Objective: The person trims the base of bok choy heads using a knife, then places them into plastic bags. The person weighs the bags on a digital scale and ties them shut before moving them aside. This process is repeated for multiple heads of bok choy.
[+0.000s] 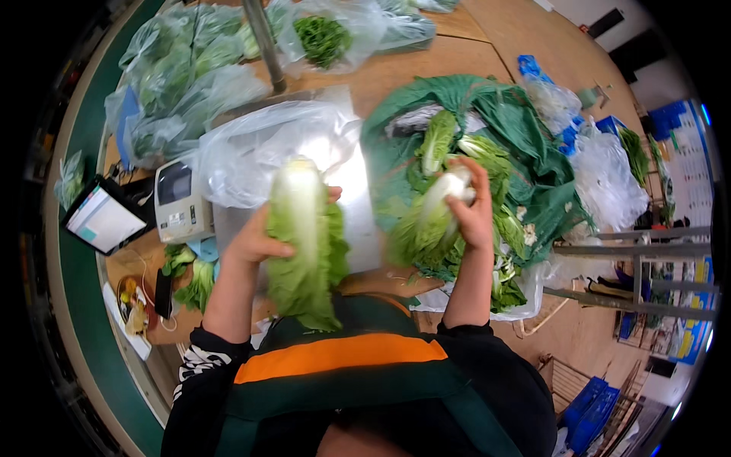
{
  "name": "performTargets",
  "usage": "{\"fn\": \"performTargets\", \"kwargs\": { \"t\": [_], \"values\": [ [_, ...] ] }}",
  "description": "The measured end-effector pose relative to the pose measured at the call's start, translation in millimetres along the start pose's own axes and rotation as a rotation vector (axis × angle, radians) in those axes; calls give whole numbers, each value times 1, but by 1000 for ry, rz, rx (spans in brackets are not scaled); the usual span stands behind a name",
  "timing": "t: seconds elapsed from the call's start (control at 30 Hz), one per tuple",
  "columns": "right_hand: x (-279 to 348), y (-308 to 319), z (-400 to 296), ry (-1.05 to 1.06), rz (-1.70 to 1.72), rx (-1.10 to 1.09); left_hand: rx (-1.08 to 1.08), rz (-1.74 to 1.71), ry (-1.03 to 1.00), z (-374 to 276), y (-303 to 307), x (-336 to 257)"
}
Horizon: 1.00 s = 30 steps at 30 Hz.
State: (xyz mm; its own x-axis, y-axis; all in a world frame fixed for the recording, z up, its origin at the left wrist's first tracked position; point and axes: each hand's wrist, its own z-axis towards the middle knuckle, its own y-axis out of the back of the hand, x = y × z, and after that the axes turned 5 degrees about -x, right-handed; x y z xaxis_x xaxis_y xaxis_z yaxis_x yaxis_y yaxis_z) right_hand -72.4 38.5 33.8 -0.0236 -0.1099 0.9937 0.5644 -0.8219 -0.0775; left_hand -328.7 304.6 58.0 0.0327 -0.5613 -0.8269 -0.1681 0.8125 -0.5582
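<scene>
A long head of leafy greens with a broad white stem [301,228] is upright before me, with my left hand [271,228] closed around its side. To the right, my right hand [471,200] grips the pale base of a second leafy head [431,220], whose leaves point down and left. That one is over an open green woven sack [514,137], where more green heads [438,140] and loose leaves lie. Between and behind my hands, a clear plastic bag [245,148] lies on a shiny metal surface [357,228].
Bagged vegetables [177,74] lie at the back left, near a metal post [265,45]. A labelling scale [181,200] and a tilted screen [105,214] stand at the left. Crumpled plastic bags [605,171] and metal rails [634,249] are at the right.
</scene>
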Motion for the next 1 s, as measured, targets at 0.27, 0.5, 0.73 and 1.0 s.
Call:
{"fn": "performTargets", "kwargs": {
  "t": [0.27, 0.5, 0.73, 1.0],
  "values": [
    [10, -68, -51, -102, 222, 227, 145, 511, 64, 35, -71, 35],
    [-3, -105, -60, -456, 396, 364, -37, 1052, 195, -5, -54, 43],
    [-9, -129, -8, -461, 1061, 571, -357, 453, -28, -29, -23, -52],
    [-15, -208, 27, -559, 1205, 732, -893, 1109, -164, 19, 103, -59]
  ]
}}
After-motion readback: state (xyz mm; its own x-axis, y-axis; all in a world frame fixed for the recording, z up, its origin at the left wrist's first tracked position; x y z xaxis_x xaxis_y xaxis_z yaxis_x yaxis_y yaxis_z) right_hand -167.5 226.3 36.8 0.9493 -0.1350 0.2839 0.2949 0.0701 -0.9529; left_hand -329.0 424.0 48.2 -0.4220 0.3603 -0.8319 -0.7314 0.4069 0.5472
